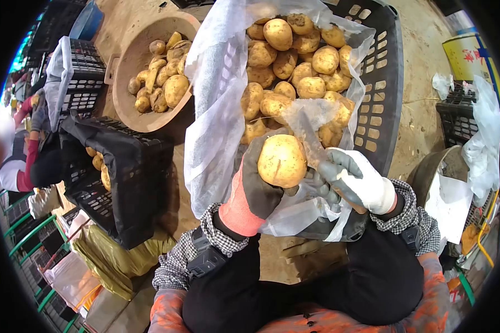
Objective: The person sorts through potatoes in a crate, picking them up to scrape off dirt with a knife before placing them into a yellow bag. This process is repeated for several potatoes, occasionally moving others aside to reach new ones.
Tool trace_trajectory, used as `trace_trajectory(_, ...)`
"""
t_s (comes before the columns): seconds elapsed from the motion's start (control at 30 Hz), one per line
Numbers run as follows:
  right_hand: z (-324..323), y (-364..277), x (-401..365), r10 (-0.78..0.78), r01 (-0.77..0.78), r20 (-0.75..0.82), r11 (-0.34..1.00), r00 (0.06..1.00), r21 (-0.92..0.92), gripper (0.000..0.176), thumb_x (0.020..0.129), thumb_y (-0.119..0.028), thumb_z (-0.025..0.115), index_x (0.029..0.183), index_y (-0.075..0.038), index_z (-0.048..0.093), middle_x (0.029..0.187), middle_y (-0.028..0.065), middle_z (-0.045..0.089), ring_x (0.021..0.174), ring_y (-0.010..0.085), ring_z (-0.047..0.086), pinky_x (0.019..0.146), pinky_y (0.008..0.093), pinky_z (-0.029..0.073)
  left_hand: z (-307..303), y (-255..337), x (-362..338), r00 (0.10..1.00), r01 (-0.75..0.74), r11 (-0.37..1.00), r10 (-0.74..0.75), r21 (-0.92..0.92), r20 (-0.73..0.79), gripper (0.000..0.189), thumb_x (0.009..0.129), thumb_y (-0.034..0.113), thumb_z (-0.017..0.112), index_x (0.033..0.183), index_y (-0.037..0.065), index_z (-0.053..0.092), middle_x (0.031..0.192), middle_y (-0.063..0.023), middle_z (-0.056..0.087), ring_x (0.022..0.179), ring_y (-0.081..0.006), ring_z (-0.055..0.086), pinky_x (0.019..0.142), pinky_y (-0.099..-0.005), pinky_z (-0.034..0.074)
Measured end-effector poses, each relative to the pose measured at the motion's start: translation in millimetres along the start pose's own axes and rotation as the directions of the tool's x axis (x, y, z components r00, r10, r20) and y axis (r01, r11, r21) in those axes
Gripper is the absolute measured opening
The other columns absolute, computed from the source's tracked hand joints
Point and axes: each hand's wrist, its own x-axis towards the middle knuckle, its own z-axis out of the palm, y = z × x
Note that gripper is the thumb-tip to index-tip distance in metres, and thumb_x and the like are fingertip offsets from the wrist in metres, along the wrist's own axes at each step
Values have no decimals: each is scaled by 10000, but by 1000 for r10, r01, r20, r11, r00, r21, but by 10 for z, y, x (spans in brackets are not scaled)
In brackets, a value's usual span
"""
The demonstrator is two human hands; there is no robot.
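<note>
Yellow-brown and thin-skinned, the potato [281, 161] is held up above the knees, just in front of a black crate [384, 83]. It is clamped in the left hand [256, 191], whose grey-palmed glove is wrapped round its lower left side, so that the top and right face are left bare. The right hand [356, 180], in a white and grey glove, is closed round the handle of a knife [307, 132]. The blade is pointed up and away, just beside the potato; whether it touches the skin cannot be told.

The potato is judged to be firm, dense and fairly heavy for one hand. It is unlikely to be crushed, though its skin can be bruised or nicked. Its round, dusty surface is judged likely to roll in a loose grip, so it is best cupped from below with the fingers spread round its widest part, as is done here.

More potatoes [294, 66] are heaped in the crate, inside a white liner [214, 100]. Others are seen in a brown basin [129, 105] at the upper left, and a few in a second crate [133, 183] tilted below it.
</note>
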Motion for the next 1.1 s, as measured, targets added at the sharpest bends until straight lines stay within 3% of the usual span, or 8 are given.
trace_trajectory(0.4,-20,25,12,114,-85,88,955,990,-283,413,913,-141,498,1276,54,472,877,115,645,714,129,614,597,285,508,31,81,11,952,305,791,-259,-530,161,449,948,212,546,1350,63,412,1214,-77,532,1053,-182,579,903,-311,490)
trace_trajectory(0.47,-71,209,73,-268,480,406,332,873,-812,410,914,-197,518,1244,47,511,868,112,649,691,148,623,601,300,515,75,-43,-12,958,287,801,-227,-525,177,420,1009,309,419,1351,66,411,1215,-76,532,1051,-168,579,879,-305,499)
trace_trajectory(0.53,-64,176,4,-282,498,417,354,864,-792,424,907,-261,549,1210,35,542,857,113,652,656,151,631,590,309,515,68,-65,-9,983,170,904,-129,-391,129,443,1034,366,338,1352,68,411,1214,-79,534,1047,-160,581,852,-303,510)
trace_trajectory(0.6,-43,56,-91,20,-6,95,989,995,-148,455,924,-356,547,1200,6,554,860,115,655,648,149,638,572,287,511,4,3,15,898,427,401,-297,-811,326,426,1035,349,351,1353,71,412,1211,-75,543,1044,-148,584,833,-295,514)
trace_trajectory(0.67,-50,10,-127,-229,234,-146,972,962,15,369,961,-384,490,1067,-32,529,764,57,589,554,111,544,479,243,444,-124,-90,-56,882,403,75,-298,-912,365,416,1028,335,392,1342,65,434,1215,-60,555,1077,-159,583,896,-319,494)
trace_trajectory(0.87,-108,-81,-69,-345,548,-461,714,817,436,209,1019,-302,411,906,-127,393,616,-46,355,422,65,327,354,216,301,-1435,-159,-356,855,-221,247,-416,-944,-309,524,946,386,489,1313,15,436,1264,-164,536,1149,-312,533,901,-462,495)
trace_trajectory(0.97,-116,-80,-109,-118,387,-531,815,839,431,304,1030,-376,363,876,-121,424,627,-37,394,437,72,349,371,212,305,-2274,-797,-795,667,242,956,-40,166,-744,498,953,272,486,1339,-32,410,1373,-232,448,1230,-374,471,987,-453,458)
trace_trajectory(1.1,-157,-133,-82,-279,470,-467,805,839,363,344,1031,-403,343,863,-119,442,629,-27,402,437,76,355,376,211,305,-1673,-276,-337,798,-192,432,-455,-881,-397,609,990,391,405,1433,-14,302,1409,-253,405,1252,-365,458,1018,-426,420)
